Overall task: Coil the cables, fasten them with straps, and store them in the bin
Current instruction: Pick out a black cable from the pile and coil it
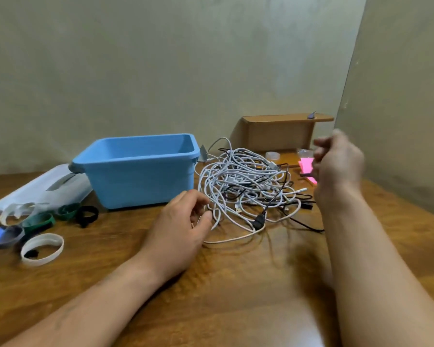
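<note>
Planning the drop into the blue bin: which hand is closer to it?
Left. The left hand sits just off the front right corner of the blue bin; the right hand is raised beyond the cable pile.

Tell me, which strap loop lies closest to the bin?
The black strap, beside the blue bin; the green, white and bluish ones lie farther left.

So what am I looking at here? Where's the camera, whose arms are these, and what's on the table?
No machine here: a person wears a camera on the head, so you look down along their arms. On the wooden table stand a blue bin, a tangle of white and black cables beside it, and loose straps to its left. The left hand curls at the tangle's edge; the right hand is raised and blurred. Whether either grips anything is unclear.
</note>
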`<state>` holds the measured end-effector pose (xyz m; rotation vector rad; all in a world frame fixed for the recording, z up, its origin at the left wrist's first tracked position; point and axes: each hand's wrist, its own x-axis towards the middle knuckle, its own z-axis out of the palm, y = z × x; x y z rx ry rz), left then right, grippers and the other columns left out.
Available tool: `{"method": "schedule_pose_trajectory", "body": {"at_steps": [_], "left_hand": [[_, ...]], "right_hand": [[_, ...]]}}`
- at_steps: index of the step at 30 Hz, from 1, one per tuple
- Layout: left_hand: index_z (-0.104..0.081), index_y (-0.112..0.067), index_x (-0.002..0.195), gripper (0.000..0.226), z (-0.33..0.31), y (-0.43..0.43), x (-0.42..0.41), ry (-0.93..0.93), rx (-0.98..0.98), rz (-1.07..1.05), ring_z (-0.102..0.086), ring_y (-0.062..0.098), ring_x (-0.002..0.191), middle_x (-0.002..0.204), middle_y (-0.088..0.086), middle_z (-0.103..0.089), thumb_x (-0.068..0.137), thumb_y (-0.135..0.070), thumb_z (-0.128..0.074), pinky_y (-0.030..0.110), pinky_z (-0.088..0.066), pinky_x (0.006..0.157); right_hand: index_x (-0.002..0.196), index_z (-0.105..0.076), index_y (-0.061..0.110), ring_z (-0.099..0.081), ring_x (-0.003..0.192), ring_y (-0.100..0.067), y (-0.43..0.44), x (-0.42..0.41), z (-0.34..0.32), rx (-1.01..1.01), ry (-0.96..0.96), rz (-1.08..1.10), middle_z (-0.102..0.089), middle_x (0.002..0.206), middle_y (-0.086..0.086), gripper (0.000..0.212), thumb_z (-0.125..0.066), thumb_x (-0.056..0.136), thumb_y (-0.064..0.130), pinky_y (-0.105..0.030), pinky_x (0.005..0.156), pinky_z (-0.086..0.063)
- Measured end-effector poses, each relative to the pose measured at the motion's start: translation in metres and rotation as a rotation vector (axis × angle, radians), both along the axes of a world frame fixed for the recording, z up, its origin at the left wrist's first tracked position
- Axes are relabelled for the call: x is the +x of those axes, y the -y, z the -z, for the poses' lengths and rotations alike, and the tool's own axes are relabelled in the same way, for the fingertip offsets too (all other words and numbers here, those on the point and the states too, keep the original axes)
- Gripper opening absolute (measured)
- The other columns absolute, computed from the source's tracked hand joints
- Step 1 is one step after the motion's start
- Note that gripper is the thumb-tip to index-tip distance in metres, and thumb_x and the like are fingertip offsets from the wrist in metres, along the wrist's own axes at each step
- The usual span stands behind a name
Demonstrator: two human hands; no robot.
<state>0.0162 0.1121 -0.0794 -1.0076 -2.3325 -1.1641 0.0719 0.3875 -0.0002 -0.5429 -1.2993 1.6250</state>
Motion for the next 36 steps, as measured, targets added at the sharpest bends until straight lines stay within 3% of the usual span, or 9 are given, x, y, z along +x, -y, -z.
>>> {"method": "schedule_pose_trajectory", "body": {"at_steps": [4, 7, 12, 17, 21, 27, 29, 33, 36], "left_hand": [[-0.067, -0.029, 0.101, 0.012, -0.001, 0.009, -0.008, 0.069, 0.106, -0.047, -0.060, 0.010, 0.084, 0.090, -0.009, -0.067, 0.097, -0.018, -0.071, 0.011, -0.043, 0.071], [-0.068, -0.029, 0.102, 0.013, -0.001, 0.017, -0.013, 0.101, 0.152, -0.085, -0.061, 0.009, 0.082, 0.090, -0.007, -0.068, 0.097, -0.018, -0.071, 0.009, -0.043, 0.070], [-0.068, -0.028, 0.103, 0.012, -0.001, 0.019, -0.010, 0.120, 0.161, -0.089, -0.060, 0.009, 0.081, 0.089, -0.006, -0.068, 0.097, -0.018, -0.071, 0.009, -0.042, 0.068], [-0.069, -0.028, 0.102, 0.011, -0.002, 0.017, -0.009, 0.153, 0.185, -0.053, -0.060, 0.010, 0.080, 0.088, -0.004, -0.068, 0.097, -0.018, -0.071, 0.010, -0.044, 0.068], [-0.068, -0.029, 0.101, 0.011, -0.003, 0.016, -0.007, 0.162, 0.177, -0.039, -0.060, 0.011, 0.081, 0.088, -0.005, -0.068, 0.097, -0.019, -0.071, 0.011, -0.045, 0.069], [-0.068, -0.030, 0.101, 0.011, -0.004, 0.016, -0.006, 0.171, 0.190, -0.024, -0.061, 0.011, 0.080, 0.087, -0.005, -0.068, 0.098, -0.020, -0.071, 0.012, -0.045, 0.067], [-0.067, -0.031, 0.102, 0.010, -0.004, 0.016, -0.006, 0.165, 0.177, -0.024, -0.061, 0.011, 0.081, 0.087, -0.006, -0.069, 0.098, -0.022, -0.071, 0.012, -0.045, 0.067], [-0.067, -0.032, 0.102, 0.010, -0.002, 0.015, -0.007, 0.161, 0.155, -0.021, -0.061, 0.011, 0.081, 0.086, -0.007, -0.068, 0.098, -0.023, -0.070, 0.013, -0.045, 0.067], [-0.067, -0.033, 0.102, 0.010, -0.002, 0.014, -0.008, 0.169, 0.162, -0.015, -0.061, 0.010, 0.081, 0.086, -0.008, -0.068, 0.098, -0.024, -0.070, 0.013, -0.045, 0.067]], "right_hand": [[0.095, -0.073, 0.018, -0.060, 0.075, -0.019, 0.004, -0.003, 0.003, 0.275, 0.233, 0.030, -0.067, 0.081, 0.000, 0.025, -0.055, 0.103, 0.033, -0.042, 0.069, -0.049], [0.101, -0.069, 0.018, -0.068, 0.098, -0.029, -0.003, 0.003, 0.002, 0.275, 0.329, 0.162, -0.071, 0.095, -0.006, 0.019, -0.054, 0.099, 0.029, -0.048, 0.087, -0.055], [0.091, -0.071, 0.008, -0.070, 0.090, -0.037, 0.001, 0.001, 0.014, 0.545, 0.797, -0.053, -0.074, 0.088, -0.016, 0.038, -0.057, 0.098, 0.043, -0.050, 0.086, -0.058], [0.099, -0.070, 0.021, -0.068, 0.089, -0.027, 0.004, -0.010, 0.020, 0.675, 0.933, -0.045, -0.072, 0.090, -0.002, 0.032, -0.063, 0.094, 0.052, -0.050, 0.088, -0.060], [0.092, -0.070, 0.019, -0.069, 0.092, -0.025, 0.001, -0.012, 0.026, 0.651, 0.791, -0.054, -0.074, 0.095, -0.005, 0.011, -0.075, 0.095, 0.028, -0.049, 0.090, -0.060], [0.111, -0.068, 0.024, -0.063, 0.069, -0.013, 0.004, -0.002, 0.005, 0.288, -0.099, -0.132, -0.073, 0.093, -0.002, 0.010, -0.062, 0.107, 0.017, -0.024, 0.058, -0.054], [0.112, -0.066, 0.020, -0.064, 0.067, -0.012, 0.007, -0.002, 0.004, 0.273, -0.076, -0.193, -0.075, 0.093, -0.005, 0.010, -0.059, 0.109, 0.015, -0.025, 0.059, -0.056], [0.116, -0.071, 0.008, -0.069, 0.072, -0.017, 0.020, -0.008, 0.015, 0.377, 0.248, -0.384, -0.077, 0.104, -0.021, 0.016, -0.056, 0.110, 0.011, -0.028, 0.064, -0.059], [0.116, -0.077, 0.018, -0.072, 0.084, -0.018, 0.027, -0.010, 0.015, 0.458, 0.293, -0.447, -0.081, 0.103, -0.006, 0.028, -0.053, 0.112, 0.031, -0.032, 0.070, -0.059]]}}
